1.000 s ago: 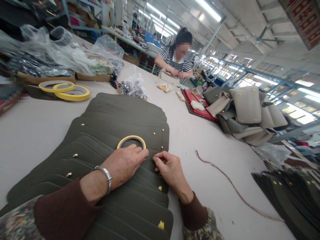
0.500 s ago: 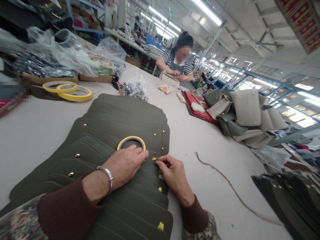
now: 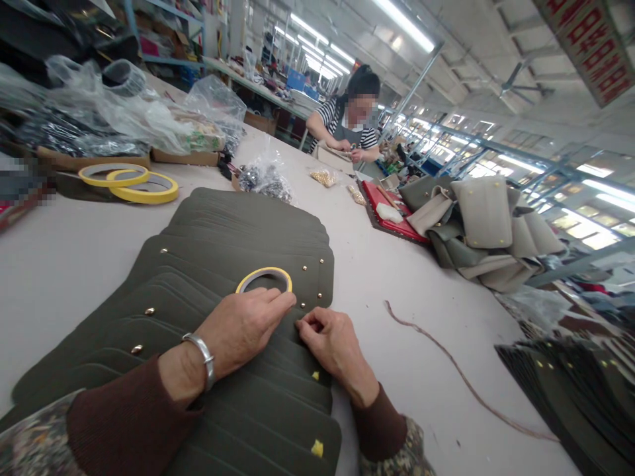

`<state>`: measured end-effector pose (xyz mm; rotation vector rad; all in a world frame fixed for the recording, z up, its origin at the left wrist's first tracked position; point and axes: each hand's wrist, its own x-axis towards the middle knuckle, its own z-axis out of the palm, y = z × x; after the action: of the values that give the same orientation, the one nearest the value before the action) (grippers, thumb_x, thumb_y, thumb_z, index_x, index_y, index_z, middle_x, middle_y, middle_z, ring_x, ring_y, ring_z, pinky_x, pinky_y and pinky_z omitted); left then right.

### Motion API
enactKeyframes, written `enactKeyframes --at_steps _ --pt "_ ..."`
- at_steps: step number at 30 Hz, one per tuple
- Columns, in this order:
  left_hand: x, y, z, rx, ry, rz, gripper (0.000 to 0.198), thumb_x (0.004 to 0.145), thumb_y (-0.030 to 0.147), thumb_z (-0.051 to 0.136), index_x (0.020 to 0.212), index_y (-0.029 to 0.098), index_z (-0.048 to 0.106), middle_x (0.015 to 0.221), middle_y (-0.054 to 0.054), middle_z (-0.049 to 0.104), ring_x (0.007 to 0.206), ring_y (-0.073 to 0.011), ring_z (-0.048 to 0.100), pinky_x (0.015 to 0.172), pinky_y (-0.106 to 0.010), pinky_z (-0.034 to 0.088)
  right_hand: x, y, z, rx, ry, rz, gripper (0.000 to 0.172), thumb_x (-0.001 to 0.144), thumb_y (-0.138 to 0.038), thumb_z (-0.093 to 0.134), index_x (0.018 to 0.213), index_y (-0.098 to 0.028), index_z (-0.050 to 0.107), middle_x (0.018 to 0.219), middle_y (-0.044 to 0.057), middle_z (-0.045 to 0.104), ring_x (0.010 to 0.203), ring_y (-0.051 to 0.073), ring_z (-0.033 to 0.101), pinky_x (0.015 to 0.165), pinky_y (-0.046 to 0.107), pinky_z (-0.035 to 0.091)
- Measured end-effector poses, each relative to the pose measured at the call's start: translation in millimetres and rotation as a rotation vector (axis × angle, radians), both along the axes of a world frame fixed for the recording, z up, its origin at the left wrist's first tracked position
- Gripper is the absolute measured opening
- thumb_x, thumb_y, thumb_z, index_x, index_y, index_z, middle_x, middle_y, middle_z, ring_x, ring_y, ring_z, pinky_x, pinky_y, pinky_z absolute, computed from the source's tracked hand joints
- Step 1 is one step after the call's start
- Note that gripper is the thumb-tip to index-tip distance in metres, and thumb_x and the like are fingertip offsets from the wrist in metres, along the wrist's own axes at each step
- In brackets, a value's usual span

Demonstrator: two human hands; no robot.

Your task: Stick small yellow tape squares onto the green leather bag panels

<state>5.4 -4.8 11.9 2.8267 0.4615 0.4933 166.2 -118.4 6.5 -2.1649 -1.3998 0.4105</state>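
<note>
Dark green leather panels (image 3: pixel 233 231) lie fanned in an overlapping stack, with small gold studs (image 3: pixel 149 311) on several of them. My left hand (image 3: pixel 243 330), a silver bangle at its wrist, is closed on the near side of a roll of yellow tape (image 3: pixel 264 272) above the stack. To its right, my right hand (image 3: pixel 330 344) pinches with thumb and forefinger at a panel near the stack's right edge; whatever is between the fingertips is hidden. Small pieces of yellow tape (image 3: pixel 317 449) stick to panels nearer to me.
Two more tape rolls (image 3: pixel 149 187) lie at the left, before plastic bags (image 3: pixel 124 106). A brown cord (image 3: pixel 446 347) crosses the table at the right. Beyond are a red tray (image 3: pixel 387 211), piled beige and green bags (image 3: pixel 481 211) and a co-worker (image 3: pixel 347 119). More dark panels (image 3: pixel 570 396) stand at lower right.
My right fingertips have shifted slightly left and up on the panel. The yellow tape piece beside them no longer shows, and another gold stud is visible near them. The tape roll has moved slightly right.
</note>
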Motion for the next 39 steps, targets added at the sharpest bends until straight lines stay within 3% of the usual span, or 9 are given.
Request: enactKeyframes --at_steps 4,9,15,20,26,28,34,37,39 --pt "-1.5 0.3 -0.9 -0.024 -0.159 -0.037 0.026 0.098 0.019 0.036 0.111 0.021 0.058 0.1 -0.003 0.073 0.085 -0.017 0.069 0.071 -0.028 0.054 2.5 -4.4 -1.0 -0.015 0.115 0.021 0.007 0.078 -0.021 0.067 0.073 -0.019 0.072 0.058 -0.002 0.065 0.053 0.012 0.056 0.051 0.022 0.038" --pt "-0.8 0.1 -2.8 0.012 -0.238 -0.046 0.037 0.099 0.025 0.038 0.135 0.021 0.044 0.111 -0.004 0.074 0.089 -0.0174 0.072 0.072 -0.028 0.057 0.9 -5.0 -1.4 0.381 0.266 0.061 0.013 0.084 -0.02 0.063 0.095 -0.017 0.07 0.08 0.003 0.069 0.066 0.013 0.061 0.063 0.023 0.049" --pt "1.5 -5.3 -5.6 0.067 -0.195 -0.024 0.036 0.099 0.025 0.041 0.134 0.019 0.044 0.096 -0.004 0.076 0.076 -0.0187 0.073 0.067 -0.029 0.056 -6.5 -1.0 1.9 0.618 0.055 0.273 0.015 0.088 -0.011 0.057 0.095 -0.018 0.068 0.089 0.006 0.07 0.081 0.015 0.064 0.074 0.026 0.053" --pt "1.6 -6.9 -5.7 -0.002 -0.165 -0.023 0.029 0.098 0.023 0.043 0.127 0.02 0.047 0.095 -0.003 0.075 0.078 -0.0182 0.072 0.066 -0.028 0.054 -8.3 1.0 -2.1 0.681 -0.134 0.297 0.015 0.086 -0.009 0.054 0.086 -0.018 0.066 0.078 0.005 0.07 0.071 0.015 0.065 0.068 0.025 0.052" --pt "2.0 -5.7 -3.7 -0.075 -0.148 -0.014 0.018 0.097 0.021 0.041 0.097 0.022 0.059 0.086 0.0 0.07 0.077 -0.0158 0.068 0.065 -0.026 0.05 -12.8 0.5 0.8 0.657 -0.143 0.184 0.015 0.08 -0.01 0.055 0.076 -0.016 0.067 0.066 0.003 0.067 0.057 0.012 0.06 0.057 0.023 0.048" --pt "2.1 -5.9 -3.0 -0.059 -0.174 0.003 0.02 0.097 0.021 0.041 0.091 0.022 0.059 0.079 0.0 0.067 0.071 -0.0151 0.066 0.062 -0.025 0.048 -17.7 1.0 3.5 0.606 0.001 0.102 0.013 0.078 -0.012 0.057 0.074 -0.016 0.068 0.065 0.002 0.067 0.055 0.012 0.06 0.055 0.023 0.048" --pt "0.8 -14.3 -0.8 -0.022 -0.332 -0.033 0.021 0.096 0.019 0.041 0.086 0.021 0.059 0.072 0.001 0.06 0.064 -0.0136 0.059 0.059 -0.025 0.045 -13.2 8.8 3.3 0.366 0.695 -0.205 0.012 0.072 -0.028 0.065 0.072 -0.016 0.066 0.052 -0.002 0.062 0.043 0.011 0.057 0.044 0.02 0.046" --pt "3.3 -16.9 -1.1 0.003 -0.243 -0.025 0.019 0.097 0.02 0.042 0.088 0.021 0.059 0.075 0.001 0.061 0.067 -0.0153 0.059 0.061 -0.027 0.046 5.1 10.9 -2.7 0.302 0.8 -0.292 0.021 0.067 -0.033 0.072 0.074 -0.014 0.067 0.053 -0.002 0.063 0.042 0.01 0.056 0.042 0.02 0.047" --pt "6.0 -14.8 -1.4 0.03 -0.103 0.029 0.015 0.096 0.019 0.045 0.09 0.021 0.059 0.08 -0.001 0.063 0.073 -0.0184 0.06 0.066 -0.03 0.048 15.0 10.3 -6.9 0.234 0.792 -0.271 0.026 0.067 -0.036 0.073 0.077 -0.012 0.069 0.056 0.0 0.064 0.042 0.009 0.056 0.043 0.02 0.047"
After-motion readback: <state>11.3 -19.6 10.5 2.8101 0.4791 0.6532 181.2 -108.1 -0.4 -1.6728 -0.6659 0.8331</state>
